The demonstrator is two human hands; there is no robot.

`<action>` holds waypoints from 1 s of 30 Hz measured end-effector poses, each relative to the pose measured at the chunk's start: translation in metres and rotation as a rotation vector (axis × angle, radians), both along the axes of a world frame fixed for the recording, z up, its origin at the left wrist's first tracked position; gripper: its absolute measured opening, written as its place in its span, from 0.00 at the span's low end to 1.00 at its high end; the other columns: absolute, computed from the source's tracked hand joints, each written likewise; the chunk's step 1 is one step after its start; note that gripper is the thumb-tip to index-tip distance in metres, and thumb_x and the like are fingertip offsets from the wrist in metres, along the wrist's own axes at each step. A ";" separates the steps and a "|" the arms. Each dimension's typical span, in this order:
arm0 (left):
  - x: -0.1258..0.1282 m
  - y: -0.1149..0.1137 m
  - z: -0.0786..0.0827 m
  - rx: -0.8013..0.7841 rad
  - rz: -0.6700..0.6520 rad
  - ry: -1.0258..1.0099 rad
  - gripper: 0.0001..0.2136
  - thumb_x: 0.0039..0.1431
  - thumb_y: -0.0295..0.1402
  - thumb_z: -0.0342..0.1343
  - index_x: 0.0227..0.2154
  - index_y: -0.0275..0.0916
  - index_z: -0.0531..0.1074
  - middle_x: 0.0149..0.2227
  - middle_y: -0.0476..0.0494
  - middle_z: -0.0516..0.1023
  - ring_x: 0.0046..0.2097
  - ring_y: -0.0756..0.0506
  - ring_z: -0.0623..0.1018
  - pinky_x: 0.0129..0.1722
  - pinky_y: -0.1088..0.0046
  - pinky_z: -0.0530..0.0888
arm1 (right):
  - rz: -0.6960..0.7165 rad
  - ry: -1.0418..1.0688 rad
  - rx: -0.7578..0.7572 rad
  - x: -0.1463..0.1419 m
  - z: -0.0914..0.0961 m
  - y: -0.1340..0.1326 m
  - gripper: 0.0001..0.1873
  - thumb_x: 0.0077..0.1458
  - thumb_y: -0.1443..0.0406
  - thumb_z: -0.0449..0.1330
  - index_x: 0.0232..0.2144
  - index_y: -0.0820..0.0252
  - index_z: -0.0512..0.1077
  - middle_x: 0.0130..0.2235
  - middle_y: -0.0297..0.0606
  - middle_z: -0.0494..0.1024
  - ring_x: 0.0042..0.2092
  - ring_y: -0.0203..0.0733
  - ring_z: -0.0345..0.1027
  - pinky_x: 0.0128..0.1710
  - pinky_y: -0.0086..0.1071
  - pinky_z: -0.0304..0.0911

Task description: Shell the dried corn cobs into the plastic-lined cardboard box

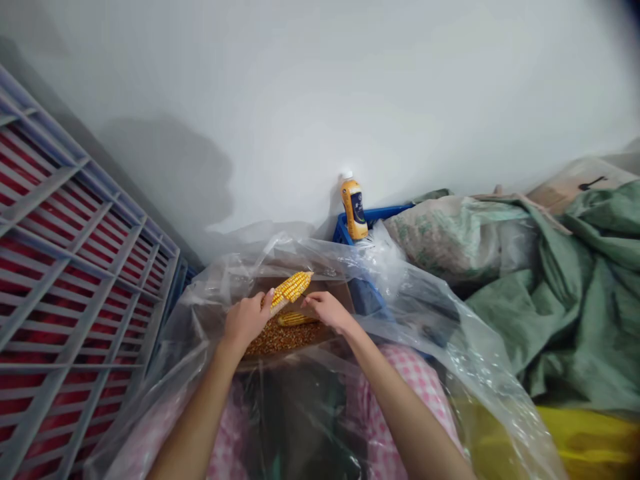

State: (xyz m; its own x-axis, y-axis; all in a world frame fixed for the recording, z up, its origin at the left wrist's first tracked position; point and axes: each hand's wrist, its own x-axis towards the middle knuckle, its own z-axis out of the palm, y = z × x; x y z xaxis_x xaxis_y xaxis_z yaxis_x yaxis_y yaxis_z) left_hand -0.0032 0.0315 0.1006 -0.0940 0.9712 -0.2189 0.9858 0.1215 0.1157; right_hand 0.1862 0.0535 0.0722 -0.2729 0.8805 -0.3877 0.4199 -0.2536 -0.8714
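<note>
A yellow corn cob [294, 287] is held at its lower end by my left hand [249, 319], its pointed tip up and to the right. Part of the cob is stripped bare along its lower side. My right hand [327, 311] is closed in a pinch just right of the cob, on a thin dark tool [304, 296] that points at the kernels; most of it is hidden by my fingers. Below them a second corn cob [296, 319] lies on loose kernels [280, 338] in a cardboard box [343, 293] lined with clear plastic.
Clear plastic sheeting [440, 313] spreads over the box and my lap. On the left stands a slatted plastic crate [70, 267] with red contents. A yellow bottle [354, 207] sits on a blue crate [383, 213] by the wall. Green sacks [565, 300] are heaped at right.
</note>
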 end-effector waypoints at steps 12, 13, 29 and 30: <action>-0.002 -0.001 0.005 0.035 0.031 -0.085 0.29 0.63 0.46 0.27 0.37 0.38 0.74 0.34 0.33 0.80 0.40 0.36 0.79 0.35 0.65 0.69 | -0.080 0.321 -0.265 -0.005 0.010 -0.002 0.10 0.57 0.64 0.46 0.31 0.59 0.66 0.15 0.22 0.50 0.16 0.28 0.37 0.17 0.26 0.35; -0.001 -0.001 0.006 0.029 0.049 -0.085 0.30 0.63 0.46 0.26 0.37 0.38 0.74 0.34 0.33 0.80 0.40 0.35 0.79 0.35 0.65 0.69 | -0.088 0.178 -0.123 -0.009 0.009 -0.003 0.11 0.57 0.64 0.46 0.29 0.60 0.66 0.16 0.24 0.54 0.17 0.28 0.44 0.19 0.25 0.40; 0.002 -0.005 0.001 -0.008 -0.018 -0.134 0.31 0.61 0.47 0.25 0.42 0.39 0.74 0.39 0.33 0.79 0.44 0.33 0.77 0.39 0.60 0.70 | 0.064 -0.983 0.539 -0.013 0.010 -0.038 0.14 0.59 0.68 0.46 0.42 0.55 0.68 0.33 0.41 0.78 0.32 0.43 0.74 0.27 0.29 0.59; 0.003 -0.006 0.000 -0.008 -0.036 -0.117 0.31 0.62 0.47 0.25 0.42 0.39 0.74 0.38 0.33 0.79 0.43 0.33 0.78 0.38 0.60 0.70 | 0.071 -0.985 0.520 -0.012 0.009 -0.039 0.14 0.58 0.69 0.46 0.42 0.55 0.68 0.34 0.42 0.78 0.33 0.44 0.74 0.27 0.29 0.59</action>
